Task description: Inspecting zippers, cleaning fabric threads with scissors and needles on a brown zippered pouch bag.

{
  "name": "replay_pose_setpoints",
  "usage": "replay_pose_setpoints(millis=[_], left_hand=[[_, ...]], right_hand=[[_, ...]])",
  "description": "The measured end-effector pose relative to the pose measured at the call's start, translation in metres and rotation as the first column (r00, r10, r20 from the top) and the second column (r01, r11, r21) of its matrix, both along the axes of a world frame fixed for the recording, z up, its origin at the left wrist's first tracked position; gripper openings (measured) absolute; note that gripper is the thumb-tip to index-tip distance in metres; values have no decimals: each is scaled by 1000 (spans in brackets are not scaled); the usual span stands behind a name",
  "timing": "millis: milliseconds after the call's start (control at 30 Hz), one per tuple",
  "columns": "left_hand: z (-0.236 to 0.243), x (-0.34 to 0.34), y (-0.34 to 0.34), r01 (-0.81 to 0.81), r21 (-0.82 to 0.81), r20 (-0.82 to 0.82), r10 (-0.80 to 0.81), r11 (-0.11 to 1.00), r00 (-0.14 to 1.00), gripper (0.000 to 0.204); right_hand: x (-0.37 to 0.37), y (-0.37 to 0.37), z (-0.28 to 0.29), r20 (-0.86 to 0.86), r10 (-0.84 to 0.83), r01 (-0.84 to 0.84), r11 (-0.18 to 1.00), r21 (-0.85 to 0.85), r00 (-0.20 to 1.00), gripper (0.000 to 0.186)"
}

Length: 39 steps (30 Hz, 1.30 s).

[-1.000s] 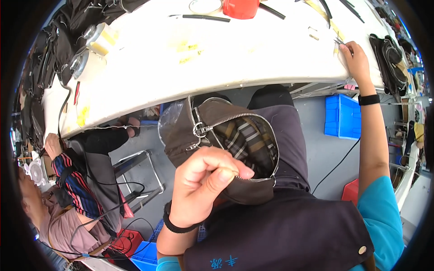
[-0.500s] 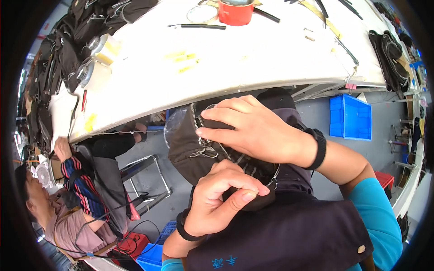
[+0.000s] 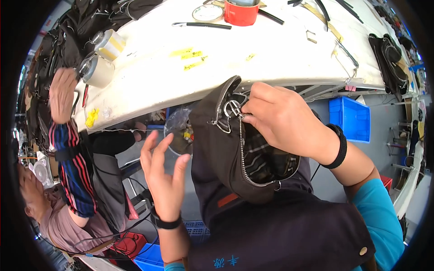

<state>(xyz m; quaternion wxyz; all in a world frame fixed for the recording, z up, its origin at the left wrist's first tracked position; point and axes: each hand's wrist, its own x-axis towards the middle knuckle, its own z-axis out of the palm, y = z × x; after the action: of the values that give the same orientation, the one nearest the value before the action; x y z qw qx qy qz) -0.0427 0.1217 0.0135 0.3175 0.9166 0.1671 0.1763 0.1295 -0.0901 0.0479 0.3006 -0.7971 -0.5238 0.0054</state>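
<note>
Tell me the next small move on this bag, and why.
Probably bring the left hand back onto the bag to steady it. That hand is open and off it, while the right hand alone pinches at the zipper pull, and the zip gapes open.

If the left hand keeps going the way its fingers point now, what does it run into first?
Probably the clear plastic bag hanging under the white table's edge. The left hand is open, fingers aimed up toward it, beside the dark zippered bag. Depth is unclear, so it may pass in front.
</note>
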Motion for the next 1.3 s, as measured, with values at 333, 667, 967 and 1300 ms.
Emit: replay_pose_setpoints(millis=[333, 667, 967, 1300], left_hand=[[33, 49, -66, 338, 194, 179, -372, 921, 911, 45], [39, 28, -46, 254, -954, 143, -504, 158, 852, 24], [50, 15, -44, 267, -952, 147, -547, 146, 824, 42], [78, 45, -36, 669, -315, -89, -723, 673, 686, 17]], right_hand=[[-16, -12, 18, -15, -44, 46, 989, 139, 999, 13], [-24, -43, 14, -966, 247, -170, 958, 230, 81, 28], [-50, -45, -2, -963, 266, -76, 960, 269, -47, 34], [-56, -35, -1, -969, 235, -49, 970, 239, -80, 35]])
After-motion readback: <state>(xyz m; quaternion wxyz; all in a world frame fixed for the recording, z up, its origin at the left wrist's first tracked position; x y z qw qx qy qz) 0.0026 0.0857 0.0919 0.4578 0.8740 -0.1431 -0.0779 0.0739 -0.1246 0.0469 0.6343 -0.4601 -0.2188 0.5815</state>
